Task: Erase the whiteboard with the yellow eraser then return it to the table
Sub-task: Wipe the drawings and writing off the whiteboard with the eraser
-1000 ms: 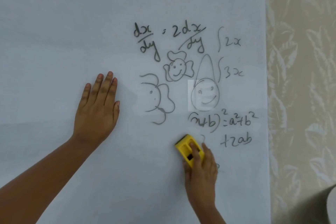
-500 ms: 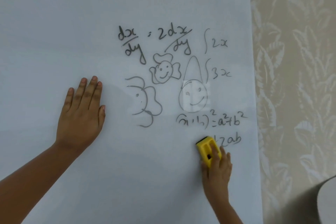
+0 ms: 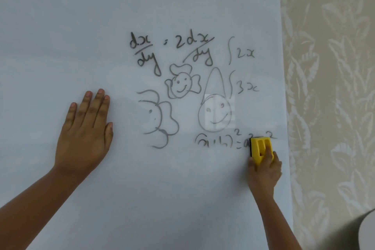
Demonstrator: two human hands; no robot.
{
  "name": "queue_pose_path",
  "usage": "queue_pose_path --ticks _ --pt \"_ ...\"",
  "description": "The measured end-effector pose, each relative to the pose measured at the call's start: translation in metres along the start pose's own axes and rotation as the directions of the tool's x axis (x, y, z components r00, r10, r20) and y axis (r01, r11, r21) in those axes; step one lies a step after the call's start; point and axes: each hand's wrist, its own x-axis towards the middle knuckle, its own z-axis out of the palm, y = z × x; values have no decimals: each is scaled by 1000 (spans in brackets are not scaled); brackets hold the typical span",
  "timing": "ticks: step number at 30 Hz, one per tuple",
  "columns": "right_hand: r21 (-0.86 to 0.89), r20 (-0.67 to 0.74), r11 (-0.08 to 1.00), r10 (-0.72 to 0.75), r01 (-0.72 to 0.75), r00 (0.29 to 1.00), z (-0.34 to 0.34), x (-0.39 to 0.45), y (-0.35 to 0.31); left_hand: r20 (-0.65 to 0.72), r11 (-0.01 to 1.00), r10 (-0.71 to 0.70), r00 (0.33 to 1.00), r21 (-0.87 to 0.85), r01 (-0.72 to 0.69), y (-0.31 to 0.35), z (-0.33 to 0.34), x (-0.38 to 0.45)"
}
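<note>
The whiteboard point(image 3: 142, 6) fills most of the view and carries grey marker writing point(image 3: 172, 46): fractions, integrals, several doodled faces and a formula line. My right hand point(image 3: 265, 170) presses the yellow eraser point(image 3: 260, 148) flat against the board at the right end of the formula line, covering part of "a² + b²". The "(a+b)" part to its left looks smudged. My left hand point(image 3: 85, 134) lies flat on the board at the left, fingers together, holding nothing.
The board's right edge point(image 3: 284, 107) runs down beside beige wallpaper point(image 3: 332, 87) with a leaf pattern. A pale rounded object point(image 3: 367, 229) shows at the bottom right corner.
My right hand has carried the eraser rightward and up, from below the formula onto its right end; the "+2ab" line is gone. My left hand stayed flat on the board.
</note>
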Motion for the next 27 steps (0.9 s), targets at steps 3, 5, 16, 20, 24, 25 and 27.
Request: queue_pose_path --ticks 3,5,16,20,24,25,27 --pt "22 28 975 -223 223 974 5 -11 -14 8 1000 -2 1000 -3 2 -1 -1 1" --pt "6 59 953 -301 301 952 5 -31 3 10 1000 -7 1000 -7 7 -1 -2 0" --pt "-4 8 977 -213 213 977 -4 6 18 1 999 -4 1000 -34 4 -1 2 -1" --pt "-19 11 997 -75 75 997 -18 30 31 -1 999 -6 1000 -47 6 0 0 -1" --pt "-16 -19 999 -38 38 999 -19 58 -4 2 999 -3 1000 -46 3 -1 1 -1" --pt "-16 -15 993 -119 118 993 -16 53 -10 5 999 -4 1000 -48 5 -1 1 -1" --pt "-33 9 966 -257 257 966 -11 35 -9 7 999 -10 1000 -48 10 -1 1 -1"
